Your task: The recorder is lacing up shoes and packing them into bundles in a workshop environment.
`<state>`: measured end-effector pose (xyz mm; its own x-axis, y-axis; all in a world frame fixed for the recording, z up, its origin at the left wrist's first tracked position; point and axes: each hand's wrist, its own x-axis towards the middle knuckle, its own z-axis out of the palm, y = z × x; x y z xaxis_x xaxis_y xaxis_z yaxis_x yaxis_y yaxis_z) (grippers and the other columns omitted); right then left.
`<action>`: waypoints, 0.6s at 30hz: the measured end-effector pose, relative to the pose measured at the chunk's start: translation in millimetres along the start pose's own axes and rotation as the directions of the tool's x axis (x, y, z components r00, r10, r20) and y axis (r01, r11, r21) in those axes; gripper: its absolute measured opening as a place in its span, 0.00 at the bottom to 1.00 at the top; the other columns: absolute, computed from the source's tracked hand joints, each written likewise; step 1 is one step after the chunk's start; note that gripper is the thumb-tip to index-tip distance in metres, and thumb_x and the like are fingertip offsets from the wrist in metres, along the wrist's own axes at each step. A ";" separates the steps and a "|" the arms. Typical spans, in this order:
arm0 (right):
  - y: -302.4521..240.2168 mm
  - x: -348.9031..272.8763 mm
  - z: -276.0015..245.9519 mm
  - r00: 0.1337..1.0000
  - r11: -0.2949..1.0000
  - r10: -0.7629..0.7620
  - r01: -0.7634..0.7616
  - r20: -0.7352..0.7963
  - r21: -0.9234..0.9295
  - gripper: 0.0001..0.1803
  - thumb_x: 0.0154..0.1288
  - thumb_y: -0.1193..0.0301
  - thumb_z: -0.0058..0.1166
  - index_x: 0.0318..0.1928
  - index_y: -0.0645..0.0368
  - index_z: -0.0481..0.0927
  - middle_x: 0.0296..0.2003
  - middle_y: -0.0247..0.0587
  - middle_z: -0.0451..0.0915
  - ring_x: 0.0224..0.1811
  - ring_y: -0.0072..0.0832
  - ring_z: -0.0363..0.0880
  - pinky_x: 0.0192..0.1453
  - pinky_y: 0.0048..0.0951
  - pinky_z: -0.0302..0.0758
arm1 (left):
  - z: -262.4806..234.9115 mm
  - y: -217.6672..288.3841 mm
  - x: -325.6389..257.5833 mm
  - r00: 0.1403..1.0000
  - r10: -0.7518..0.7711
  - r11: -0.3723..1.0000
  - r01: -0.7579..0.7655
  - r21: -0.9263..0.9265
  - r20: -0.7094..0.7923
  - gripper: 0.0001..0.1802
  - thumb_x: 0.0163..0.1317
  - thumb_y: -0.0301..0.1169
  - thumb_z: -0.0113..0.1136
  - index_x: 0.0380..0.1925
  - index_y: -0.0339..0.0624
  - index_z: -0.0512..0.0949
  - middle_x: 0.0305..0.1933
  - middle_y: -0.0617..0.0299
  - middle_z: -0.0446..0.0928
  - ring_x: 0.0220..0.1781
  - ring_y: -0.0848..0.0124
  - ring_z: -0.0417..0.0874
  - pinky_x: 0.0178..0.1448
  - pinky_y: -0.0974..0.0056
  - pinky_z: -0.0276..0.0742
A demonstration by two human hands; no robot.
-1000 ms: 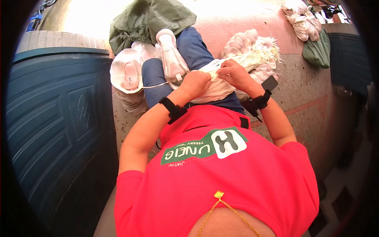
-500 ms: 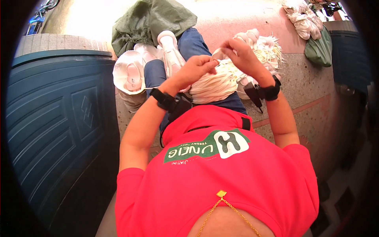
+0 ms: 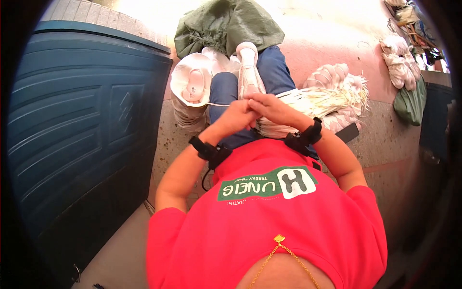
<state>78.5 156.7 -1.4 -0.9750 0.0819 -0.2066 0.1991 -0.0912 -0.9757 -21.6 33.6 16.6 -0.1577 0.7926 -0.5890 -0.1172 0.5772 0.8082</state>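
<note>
My left hand (image 3: 237,117) and my right hand (image 3: 275,109) meet over my lap, fingers bent and pressed together at the tips. Whatever lies between them is too small or hidden to name. Just beyond them a white shoe upper (image 3: 249,72) stands between my knees, its rounded end pointing away. A thick bundle of long white shoelaces (image 3: 320,99) lies across my right thigh, passing under my right hand. A thin white strand (image 3: 219,104) crosses my left knee towards my left hand; its end is hidden.
To the left stands a white-rimmed container (image 3: 179,89) with pale shoe pieces inside. A green sack (image 3: 231,26) lies beyond my knees. More white uppers (image 3: 329,74) rest at the right. A blue panelled door (image 3: 91,115) closes off the left. Farther right, white bundles (image 3: 400,62) top a green bag (image 3: 410,101).
My hands have come down and closer to my body, from raised and slightly apart to touching. The view has shifted, so the surroundings sit lower and farther right.
</note>
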 end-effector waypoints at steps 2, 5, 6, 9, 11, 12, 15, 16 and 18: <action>14.8 3.2 -0.9 0.992 0.996 0.048 -0.056 0.118 0.069 0.16 0.65 0.65 0.37 0.40 0.65 0.72 0.27 0.40 0.75 0.31 0.25 0.73 0.37 0.26 0.70 | 1.1 -3.3 1.4 0.999 -0.016 1.000 0.016 0.000 -0.043 0.08 0.58 0.31 0.52 0.28 0.36 0.73 0.20 0.64 0.73 0.20 0.78 0.73 0.23 0.73 0.69; 32.1 4.4 -1.5 0.998 0.998 0.050 -0.051 -0.022 -0.028 0.16 0.62 0.64 0.42 0.34 0.65 0.75 0.22 0.39 0.75 0.22 0.24 0.70 0.30 0.28 0.68 | -12.7 -19.3 11.9 0.984 -0.065 0.972 0.025 -0.232 -0.166 0.10 0.58 0.33 0.51 0.25 0.36 0.72 0.18 0.62 0.73 0.20 0.77 0.74 0.23 0.74 0.70; 36.2 8.8 -6.2 0.998 0.998 0.052 -0.053 -0.027 -0.027 0.16 0.62 0.64 0.42 0.34 0.65 0.75 0.22 0.39 0.75 0.22 0.24 0.70 0.30 0.28 0.68 | -18.8 -16.1 18.3 0.985 -0.066 0.972 0.027 -0.231 -0.161 0.10 0.58 0.33 0.51 0.25 0.36 0.72 0.18 0.62 0.73 0.20 0.77 0.74 0.23 0.74 0.70; 32.8 31.5 -33.8 0.971 0.963 0.063 -0.119 -0.229 -0.240 0.15 0.59 0.66 0.46 0.28 0.67 0.77 0.17 0.36 0.74 0.20 0.23 0.70 0.27 0.28 0.68 | -40.1 1.6 46.1 0.963 -0.017 0.963 -0.057 -0.264 -0.268 0.10 0.56 0.32 0.52 0.28 0.34 0.74 0.25 0.62 0.76 0.24 0.76 0.75 0.31 0.69 0.72; 28.2 44.1 -47.1 0.937 0.973 0.231 -0.229 -0.263 0.036 0.13 0.59 0.68 0.46 0.31 0.68 0.77 0.17 0.31 0.73 0.19 0.18 0.67 0.25 0.21 0.66 | -55.9 -0.7 71.4 0.776 0.286 0.924 -0.069 0.375 -0.563 0.14 0.53 0.33 0.54 0.33 0.32 0.74 0.28 0.56 0.78 0.30 0.70 0.78 0.36 0.66 0.73; 35.5 48.9 -54.2 0.924 0.959 0.275 -0.246 -0.265 0.138 0.13 0.59 0.69 0.45 0.32 0.68 0.77 0.17 0.29 0.72 0.18 0.16 0.66 0.24 0.19 0.65 | -57.2 -5.7 83.2 0.778 0.290 0.923 -0.073 0.378 -0.558 0.14 0.53 0.33 0.54 0.33 0.32 0.74 0.28 0.56 0.78 0.30 0.70 0.78 0.36 0.66 0.73; 33.0 55.3 -56.4 0.921 0.974 0.199 -0.149 -0.335 0.168 0.12 0.60 0.70 0.44 0.35 0.67 0.77 0.17 0.27 0.70 0.19 0.15 0.66 0.25 0.18 0.65 | -53.9 -13.4 103.2 0.808 0.369 0.793 -0.017 0.608 -0.459 0.16 0.48 0.34 0.59 0.34 0.34 0.75 0.32 0.48 0.77 0.34 0.60 0.79 0.39 0.63 0.72; 33.6 56.4 -58.5 0.920 0.974 0.198 -0.147 -0.339 0.170 0.12 0.60 0.70 0.44 0.35 0.67 0.77 0.17 0.27 0.70 0.19 0.15 0.66 0.25 0.18 0.65 | -53.3 -13.1 106.0 0.810 0.371 0.791 -0.019 0.611 -0.455 0.16 0.48 0.34 0.59 0.34 0.34 0.75 0.32 0.48 0.77 0.34 0.60 0.79 0.39 0.63 0.72; 35.6 58.5 -63.1 0.916 0.991 0.133 -0.125 -0.379 0.045 0.12 0.58 0.72 0.44 0.34 0.67 0.78 0.17 0.30 0.71 0.20 0.16 0.67 0.26 0.19 0.66 | -52.3 -13.3 109.1 0.808 0.348 0.777 0.036 0.628 -0.476 0.16 0.46 0.35 0.60 0.31 0.34 0.76 0.28 0.49 0.77 0.31 0.60 0.79 0.37 0.62 0.73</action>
<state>34.8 220.9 -52.9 -0.8288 0.4392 -0.3467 0.3151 -0.1455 -0.9378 -88.5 102.1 -58.6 -0.6350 0.7473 -0.1957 0.5190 0.6004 0.6084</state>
